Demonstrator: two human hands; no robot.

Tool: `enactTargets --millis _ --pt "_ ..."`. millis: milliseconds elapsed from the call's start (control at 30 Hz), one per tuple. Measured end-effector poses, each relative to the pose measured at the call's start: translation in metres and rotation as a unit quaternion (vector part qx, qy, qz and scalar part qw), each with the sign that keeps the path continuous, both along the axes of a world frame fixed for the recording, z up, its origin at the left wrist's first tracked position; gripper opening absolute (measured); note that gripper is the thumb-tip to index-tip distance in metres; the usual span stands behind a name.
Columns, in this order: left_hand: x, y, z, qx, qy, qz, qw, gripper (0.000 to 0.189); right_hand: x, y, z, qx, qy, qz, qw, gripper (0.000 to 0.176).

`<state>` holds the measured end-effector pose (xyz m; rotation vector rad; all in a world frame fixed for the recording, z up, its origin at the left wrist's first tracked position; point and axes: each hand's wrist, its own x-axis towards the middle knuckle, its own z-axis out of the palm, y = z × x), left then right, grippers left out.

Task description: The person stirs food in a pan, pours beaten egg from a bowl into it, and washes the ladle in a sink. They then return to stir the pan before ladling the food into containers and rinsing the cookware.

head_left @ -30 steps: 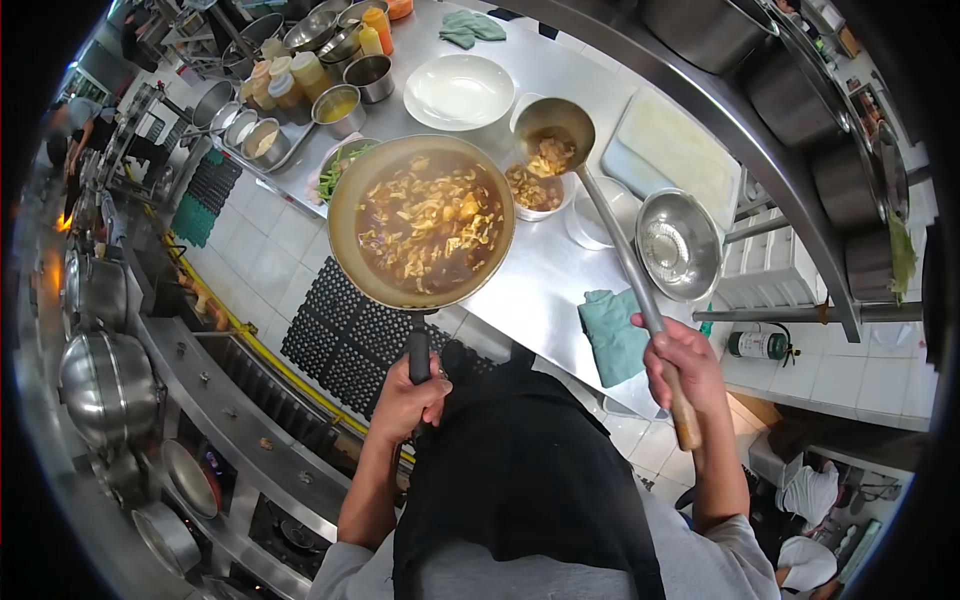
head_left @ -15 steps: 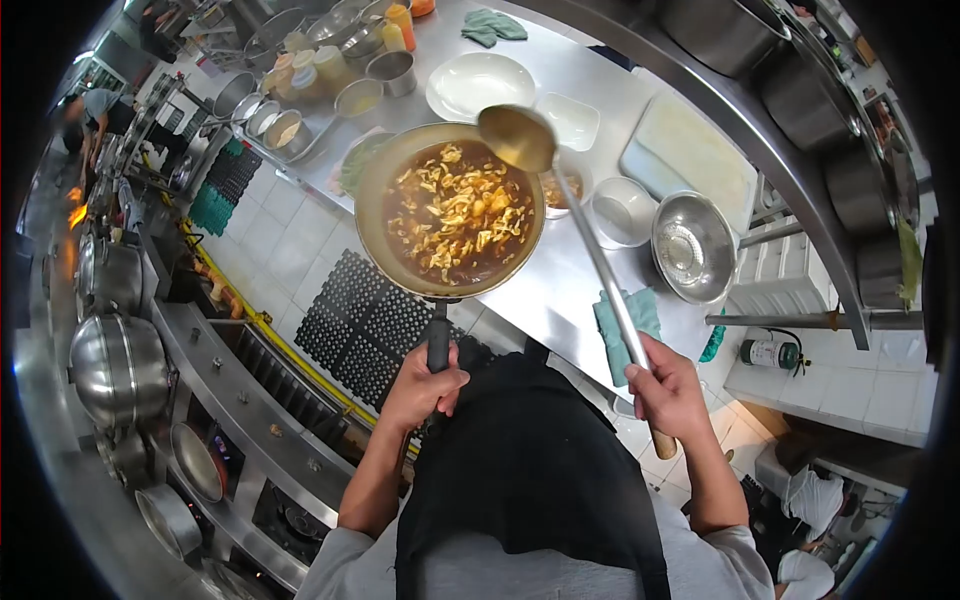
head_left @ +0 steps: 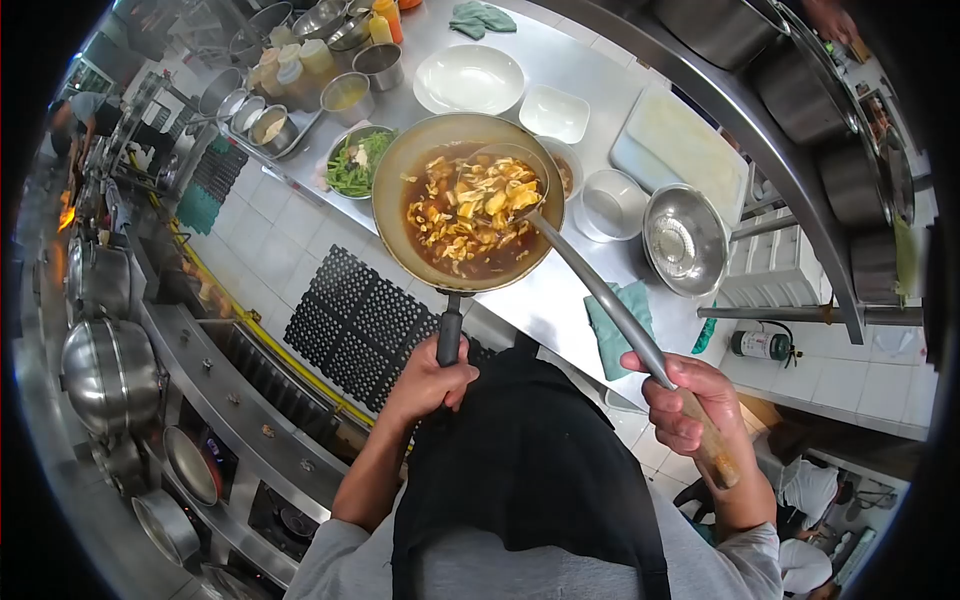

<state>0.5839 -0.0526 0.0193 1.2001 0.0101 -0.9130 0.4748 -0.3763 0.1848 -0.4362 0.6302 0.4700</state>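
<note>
My left hand [head_left: 432,380] is wrapped round the black handle of a frying pan [head_left: 392,150], which is held up at the edge of the steel table. Brown sauce with cooked egg pieces [head_left: 440,235] fills the pan's bottom. My right hand [head_left: 690,395] grips the wooden end of a long ladle [head_left: 600,290]. The ladle's bowl sits inside the pan, full of egg and sauce. Just left of the pan, a bowl of chopped greens [head_left: 358,165] stands on the table. Behind the pan are a white oval dish [head_left: 468,80] and a smaller square white dish [head_left: 555,113].
The steel table [head_left: 520,315] carries a round white container [head_left: 610,205], a metal bowl [head_left: 685,240], cutting boards [head_left: 685,145], a green cloth [head_left: 620,325] and squeeze bottles [head_left: 290,75]. A stove line [head_left: 230,400] runs at left, where another person [head_left: 85,115] stands near a flame.
The ladle has gone from above the pan's far right rim down into the pan and scooped up egg. The pan has shifted slightly right, uncovering the greens. My right hand's grip has turned.
</note>
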Motion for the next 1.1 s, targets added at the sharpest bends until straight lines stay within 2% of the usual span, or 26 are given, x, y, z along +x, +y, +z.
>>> enactTargets --millis 100,200,300,400,700,933,1000,1100 --pt "0.000 0.000 0.002 -0.001 0.008 0.005 1.000 0.025 0.001 0.001 0.011 0.023 0.022 -0.027 0.999 0.049" --pt "0.002 -0.001 0.000 -0.008 0.004 -0.002 1.000 0.025 0.001 -0.002 0.013 -0.032 -0.013 0.027 0.999 0.047" --pt "0.003 -0.001 -0.001 -0.012 0.000 0.001 1.000 0.026 0.002 -0.005 0.013 -0.025 -0.030 0.032 0.999 0.048" --pt "0.005 -0.003 0.002 -0.009 0.012 0.007 1.000 0.026 -0.001 -0.011 0.010 0.099 -0.010 -0.028 0.995 0.052" --pt "0.005 0.006 0.002 0.000 0.031 0.034 0.999 0.025 0.007 -0.020 0.011 0.106 -0.045 -0.052 0.992 0.053" --pt "0.000 0.016 0.005 0.026 0.041 0.082 0.995 0.025 0.014 -0.035 -0.014 -0.015 -0.061 -0.063 0.996 0.047" --pt "0.000 0.021 0.008 0.037 0.035 0.096 0.994 0.024 0.021 -0.035 -0.044 -0.174 -0.078 0.000 0.982 0.044" --pt "-0.001 0.024 0.010 0.037 0.036 0.107 0.993 0.024 0.031 -0.028 -0.084 -0.406 -0.076 0.089 0.906 0.036"
